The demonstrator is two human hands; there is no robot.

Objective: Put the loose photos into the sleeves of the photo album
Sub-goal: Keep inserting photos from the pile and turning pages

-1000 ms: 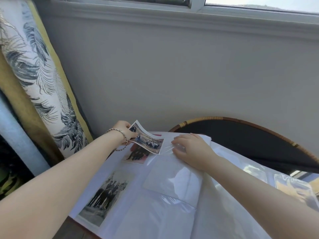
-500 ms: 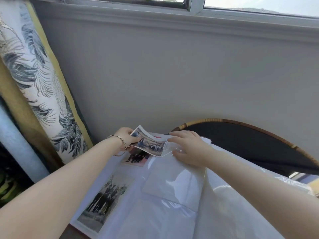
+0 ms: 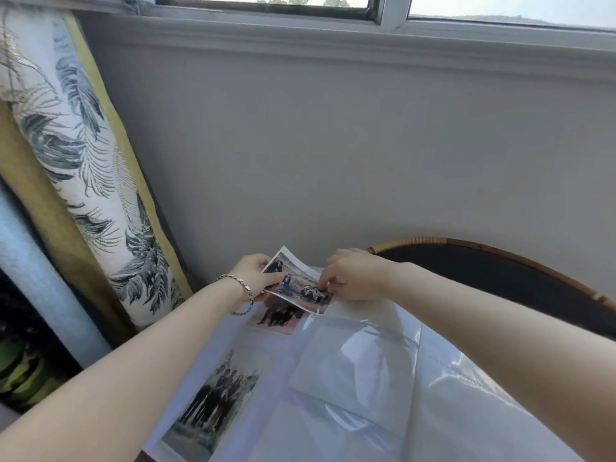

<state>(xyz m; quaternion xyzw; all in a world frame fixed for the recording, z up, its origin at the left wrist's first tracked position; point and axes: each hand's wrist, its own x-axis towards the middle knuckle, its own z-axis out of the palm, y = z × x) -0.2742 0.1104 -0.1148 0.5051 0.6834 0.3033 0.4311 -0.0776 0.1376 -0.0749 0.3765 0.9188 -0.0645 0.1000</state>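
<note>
Dark and round with a rattan rim, the counter point(image 3: 500, 278) carries the open photo album point(image 3: 283, 358). Nearest, on its left side, a group photo point(image 3: 213, 398) sits in a sleeve, beside an empty clear sleeve point(image 3: 353, 361). Farther up lies a second sleeved photo point(image 3: 278, 315). Just above that, both hands hold one loose photo point(image 3: 296, 280) at a tilt. The left hand point(image 3: 255, 275), with a bracelet point(image 3: 240, 290) at the wrist, pinches its left edge. The right hand point(image 3: 356, 275) pinches its right end with curled fingers point(image 3: 328, 283). Behind stand a grey wall point(image 3: 333, 145), a leaf-print curtain point(image 3: 83, 161) and a window point(image 3: 266, 1).
</note>
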